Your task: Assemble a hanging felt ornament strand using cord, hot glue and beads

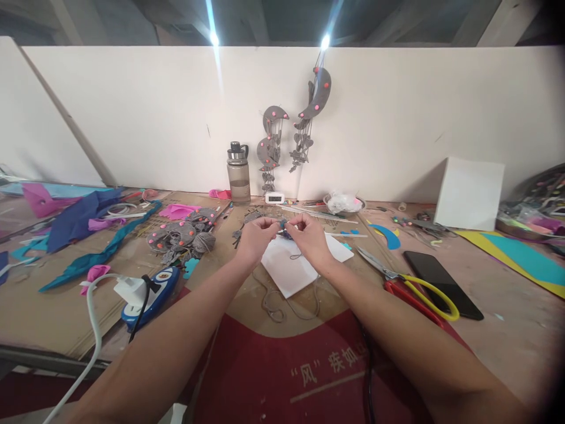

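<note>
My left hand [258, 238] and my right hand [310, 238] meet above a white board [289, 277], fingertips pinched close together. Between them is a small dark blue-green piece [282, 225], too small to make out well. Both hands seem to grip it. A thin grey cord [276, 315] hangs below and loops over the cardboard in front of the board. To the left lies a heap of grey felt and yarn [185, 235] with pink and red dots.
Scissors [415, 285] and a black phone [441, 282] lie right. A blue power strip [152, 297] with a white plug sits left, near felt scraps [101, 253]. A bottle [239, 176], a small clock [274, 198] and a bagged bowl [344, 202] stand behind; grey moon ornaments [318, 97] hang on the wall.
</note>
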`<state>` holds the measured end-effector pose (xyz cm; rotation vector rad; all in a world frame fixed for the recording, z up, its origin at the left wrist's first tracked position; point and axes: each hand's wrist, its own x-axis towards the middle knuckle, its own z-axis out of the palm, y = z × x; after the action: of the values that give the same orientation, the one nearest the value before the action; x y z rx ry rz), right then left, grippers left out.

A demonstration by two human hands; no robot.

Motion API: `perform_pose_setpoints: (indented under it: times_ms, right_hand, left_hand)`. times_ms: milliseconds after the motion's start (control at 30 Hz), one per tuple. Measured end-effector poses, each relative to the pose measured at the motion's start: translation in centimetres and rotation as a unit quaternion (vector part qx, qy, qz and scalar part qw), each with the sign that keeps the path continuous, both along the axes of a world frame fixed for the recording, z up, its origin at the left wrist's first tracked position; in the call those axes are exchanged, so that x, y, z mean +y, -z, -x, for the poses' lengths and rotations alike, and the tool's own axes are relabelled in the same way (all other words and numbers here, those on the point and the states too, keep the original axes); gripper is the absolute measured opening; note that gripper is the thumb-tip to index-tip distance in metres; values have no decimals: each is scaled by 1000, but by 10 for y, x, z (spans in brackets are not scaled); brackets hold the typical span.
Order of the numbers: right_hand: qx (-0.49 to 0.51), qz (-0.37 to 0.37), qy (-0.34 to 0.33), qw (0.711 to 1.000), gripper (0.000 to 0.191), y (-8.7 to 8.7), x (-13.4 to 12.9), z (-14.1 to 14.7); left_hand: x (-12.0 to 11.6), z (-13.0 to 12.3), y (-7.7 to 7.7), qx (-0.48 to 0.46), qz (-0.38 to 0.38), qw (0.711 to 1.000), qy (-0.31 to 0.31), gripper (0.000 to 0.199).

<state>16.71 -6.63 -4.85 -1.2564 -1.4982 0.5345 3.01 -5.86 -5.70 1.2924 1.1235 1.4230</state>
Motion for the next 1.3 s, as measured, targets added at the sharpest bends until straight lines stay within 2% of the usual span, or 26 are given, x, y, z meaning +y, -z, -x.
perform_pose_setpoints:
  times_ms: [133,300,400,600,667,767,867,967,1100,1300]
  right_hand:
    - [-15,-19,0,1000,16,0,0,-1]
    - [-19,10,-41,999,21,-1,1,-3]
    - [-27,21,-42,999,19,0,5,-5]
    - [-42,53,-53,996,16,5,12,-11]
    - [-53,57,-58,995,16,6,12,-11]
    - [-85,42,-53,994,16,5,8,-9]
    - [-123,26,-41,991,14,2,2,-7]
    - [-143,25,-46,988,15,-2,-1,-7]
    - [-162,22,-73,984,20,-6,0,-8]
    - [-146,13,-77,986,20,-4,0,-8]
  left_hand:
    - [-3,2,-2,92,-26,995,-22,14]
    - [-2,6,-4,142,-57,988,-9,13]
    - [2,9,-4,144,-46,988,17,16]
    - [5,15,-11,76,2,990,120,26]
    - [3,17,-14,87,2,990,115,26]
    - [2,17,-15,158,-36,983,91,22]
    - [1,16,-11,241,-94,965,49,13]
    - [-1,14,-10,286,-132,949,11,10]
    - [-3,15,-13,275,-126,953,-16,8]
    - [-2,14,-13,257,-100,961,4,8]
